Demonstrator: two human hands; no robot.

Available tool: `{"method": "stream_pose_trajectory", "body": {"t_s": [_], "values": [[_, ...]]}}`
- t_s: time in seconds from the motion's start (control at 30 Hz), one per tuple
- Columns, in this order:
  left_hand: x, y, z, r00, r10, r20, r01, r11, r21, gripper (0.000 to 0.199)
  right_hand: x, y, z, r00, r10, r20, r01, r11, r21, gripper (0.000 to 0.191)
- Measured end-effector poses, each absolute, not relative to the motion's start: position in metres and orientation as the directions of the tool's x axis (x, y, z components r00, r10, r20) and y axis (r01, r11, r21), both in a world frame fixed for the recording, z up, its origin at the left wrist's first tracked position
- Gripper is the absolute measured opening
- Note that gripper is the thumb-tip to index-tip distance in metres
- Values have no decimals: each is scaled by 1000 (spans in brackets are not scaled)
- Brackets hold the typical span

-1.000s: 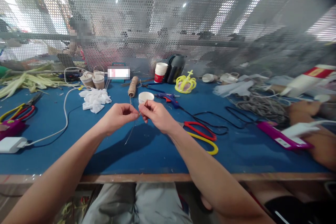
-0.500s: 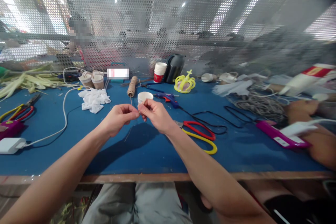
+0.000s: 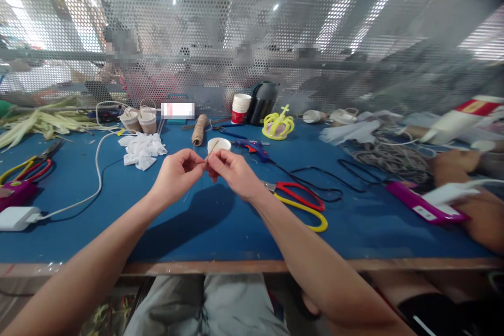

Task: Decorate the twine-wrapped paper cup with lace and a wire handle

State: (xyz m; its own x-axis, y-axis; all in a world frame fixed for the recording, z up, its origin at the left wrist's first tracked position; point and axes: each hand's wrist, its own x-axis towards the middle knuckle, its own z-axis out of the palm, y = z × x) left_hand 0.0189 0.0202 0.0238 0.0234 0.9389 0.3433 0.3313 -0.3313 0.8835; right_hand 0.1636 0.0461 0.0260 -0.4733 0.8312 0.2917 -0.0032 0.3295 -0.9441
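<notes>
My left hand and my right hand meet above the blue table, thumbs and forefingers pinched together. Between the fingertips is thin brown twine; a short end of it sticks up over my right fingers. Most of the twine is hidden by the fingers. Just behind my hands stands a white paper cup, partly covered by my right hand. A spool of twine lies behind my left hand. Scissors with a red and a yellow handle rest beside my right forearm.
A blue glue gun with a black cord lies right of the cup. Behind it are a yellow crown, stacked red-and-white cups and a dark jug. White cloth lies left. Another person's arm rests at far right.
The fingertips have drawn closer and shifted slightly left. A short end of twine now points up in front of the cup, while the strand hanging below the hands shows less.
</notes>
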Motion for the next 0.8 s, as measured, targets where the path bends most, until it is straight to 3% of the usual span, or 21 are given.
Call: {"method": "stream_pose_trajectory", "body": {"t_s": [0.17, 0.4, 0.8], "values": [[19, 20, 21, 31, 927, 373, 388, -355, 851, 12, 164, 48, 25, -408, 854, 323, 11, 359, -933, 22], [20, 20, 17, 82, 919, 386, 435, -381, 816, 7, 165, 54, 19, -342, 890, 300, -117, 276, -954, 33], [24, 19, 20, 84, 955, 286, 349, -297, 889, 12, 164, 52, 20, -388, 853, 349, -1, 378, -926, 32]]}}
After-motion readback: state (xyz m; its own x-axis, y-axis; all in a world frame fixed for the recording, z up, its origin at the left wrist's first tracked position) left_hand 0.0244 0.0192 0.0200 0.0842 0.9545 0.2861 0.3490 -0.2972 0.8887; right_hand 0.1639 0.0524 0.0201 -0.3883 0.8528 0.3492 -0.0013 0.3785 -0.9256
